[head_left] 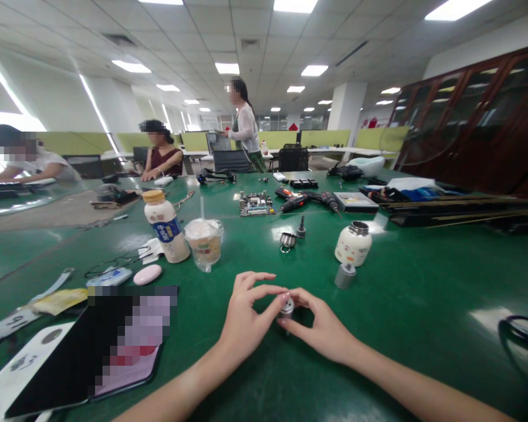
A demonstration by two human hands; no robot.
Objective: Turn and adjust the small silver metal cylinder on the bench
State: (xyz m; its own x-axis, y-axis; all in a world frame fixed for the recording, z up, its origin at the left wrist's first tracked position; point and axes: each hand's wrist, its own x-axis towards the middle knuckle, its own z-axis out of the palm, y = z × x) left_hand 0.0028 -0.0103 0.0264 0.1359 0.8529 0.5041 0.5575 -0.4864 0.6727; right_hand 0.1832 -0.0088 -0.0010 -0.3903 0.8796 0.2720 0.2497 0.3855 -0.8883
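Between my hands is a small silver metal cylinder with dark spots on its top; its exact kind I cannot make out. My right hand closes thumb and fingers around its side. The thumb and index finger of my left hand pinch at its top, the other fingers raised. A similar grey metal cylinder stands to the right, in front of a white patterned bottle without a lid. Farther off, a metal cap with a ring lies beside a small dark stepped part.
On the left are a drink bottle, a plastic cup with a straw, a pink oval case and a tablet. A circuit board and power drills lie behind. Several people are beyond the green table.
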